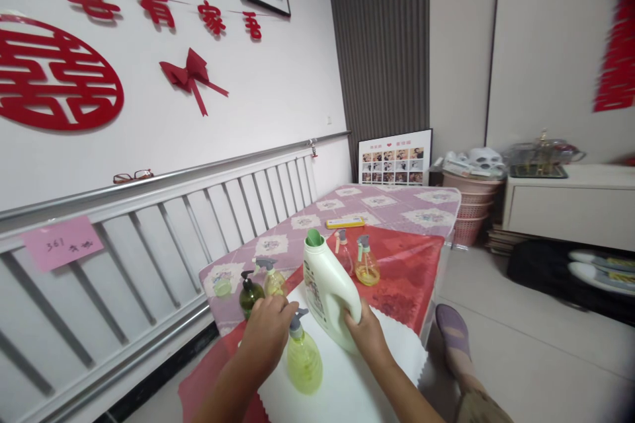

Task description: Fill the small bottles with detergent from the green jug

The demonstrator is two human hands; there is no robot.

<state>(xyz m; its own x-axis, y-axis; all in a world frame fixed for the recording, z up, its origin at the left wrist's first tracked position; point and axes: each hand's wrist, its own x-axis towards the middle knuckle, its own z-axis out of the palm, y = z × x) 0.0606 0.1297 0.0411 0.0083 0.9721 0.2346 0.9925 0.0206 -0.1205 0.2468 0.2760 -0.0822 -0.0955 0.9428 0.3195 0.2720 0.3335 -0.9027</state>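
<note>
My right hand (pixel 366 334) is wrapped round the handle of a white detergent jug (pixel 326 287) with a green cap, which stands tilted on a white cloth (pixel 347 390). My left hand (pixel 268 334) is curled, fingers down, beside the grey trigger head of a yellow-green spray bottle (pixel 303 360); whether it grips the head is unclear. A dark green pump bottle (pixel 249 294) and a pale yellow spray bottle (pixel 272 279) stand just beyond my left hand.
Two small spray bottles (pixel 366 266) with amber liquid stand on a red cloth (pixel 407 271) behind the jug. A yellow box (pixel 344 222) lies on the patterned tablecloth. White railing runs along the left. My socked foot (pixel 454 337) rests right of the table.
</note>
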